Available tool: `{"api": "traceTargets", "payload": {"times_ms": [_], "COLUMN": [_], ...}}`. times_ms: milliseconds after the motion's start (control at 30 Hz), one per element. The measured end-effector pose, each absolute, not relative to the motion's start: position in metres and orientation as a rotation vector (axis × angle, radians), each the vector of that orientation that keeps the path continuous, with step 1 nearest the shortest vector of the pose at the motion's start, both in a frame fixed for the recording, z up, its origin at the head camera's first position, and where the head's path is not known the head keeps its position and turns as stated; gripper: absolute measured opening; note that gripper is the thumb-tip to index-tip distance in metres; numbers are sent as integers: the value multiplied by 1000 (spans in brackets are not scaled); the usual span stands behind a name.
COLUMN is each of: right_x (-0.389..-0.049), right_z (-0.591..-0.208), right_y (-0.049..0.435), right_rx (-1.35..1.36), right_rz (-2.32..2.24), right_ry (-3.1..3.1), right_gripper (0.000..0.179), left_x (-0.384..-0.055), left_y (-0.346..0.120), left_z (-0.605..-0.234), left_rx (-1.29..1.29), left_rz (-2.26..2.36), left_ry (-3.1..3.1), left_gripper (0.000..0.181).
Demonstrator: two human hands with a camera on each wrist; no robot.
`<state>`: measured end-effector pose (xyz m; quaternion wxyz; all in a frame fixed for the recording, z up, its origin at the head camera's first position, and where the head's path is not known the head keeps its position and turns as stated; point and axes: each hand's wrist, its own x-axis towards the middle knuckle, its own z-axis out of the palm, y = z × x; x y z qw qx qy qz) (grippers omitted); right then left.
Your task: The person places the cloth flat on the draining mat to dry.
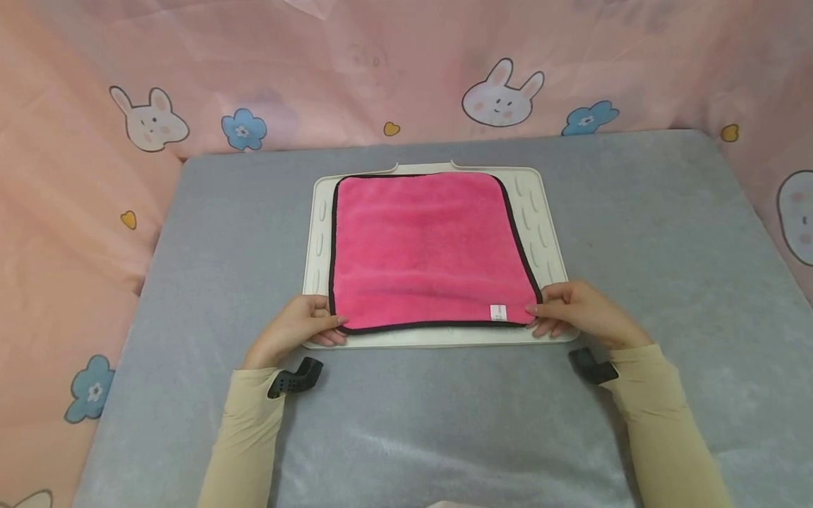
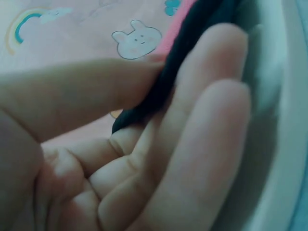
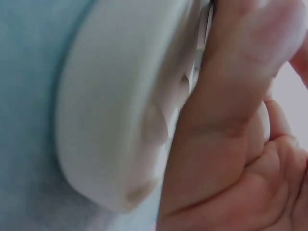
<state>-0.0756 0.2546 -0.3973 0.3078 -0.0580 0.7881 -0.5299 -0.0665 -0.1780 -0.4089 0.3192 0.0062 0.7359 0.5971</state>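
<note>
A pink towel (image 1: 425,243) with a black border and a small white label lies spread over a cream ridged tray (image 1: 438,339). My left hand (image 1: 297,326) pinches the towel's near left corner between thumb and fingers. At the near right corner, my right hand (image 1: 584,314) holds the towel with its thumb on top. In the left wrist view, the black border (image 2: 185,45) passes between the thumb and fingers of the left hand (image 2: 125,163). The right wrist view has the right hand (image 3: 216,159) beside the tray's rounded corner (image 3: 103,110); the towel is mostly hidden there.
The tray rests on a table with a grey cloth (image 1: 444,416). A pink curtain (image 1: 356,77) printed with rabbits and flowers hangs behind the table and along its sides. Black wrist mounts (image 1: 297,377) stick out from both beige sleeves (image 1: 244,437).
</note>
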Motion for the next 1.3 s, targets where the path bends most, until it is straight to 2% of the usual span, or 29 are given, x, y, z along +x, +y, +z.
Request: {"api": "traceTargets", "payload": {"times_ms": [167, 333, 900, 1133, 1300], "right_x": [-71, -68, -61, -68, -82], "right_z": [-401, -402, -397, -396, -380], "right_y": [254, 251, 242, 237, 251], "right_rx": [-131, -100, -20, -70, -136], "right_rz": [-1499, -1541, -1428, -1280, -1115], "right_ry": [2055, 2056, 2192, 2228, 2347], "right_gripper": [27, 20, 23, 27, 28], "left_x": [-67, -66, -61, -59, -66], "left_y": [-187, -189, -184, -191, -202], "left_z": [-410, -409, -400, -397, -389], "left_rx": [41, 58, 74, 3, 9], "left_rz": [1584, 1508, 1414, 1376, 1366], "left_ry": [1891, 1900, 2017, 2071, 2202], "left_gripper": [14, 17, 22, 16, 17]}}
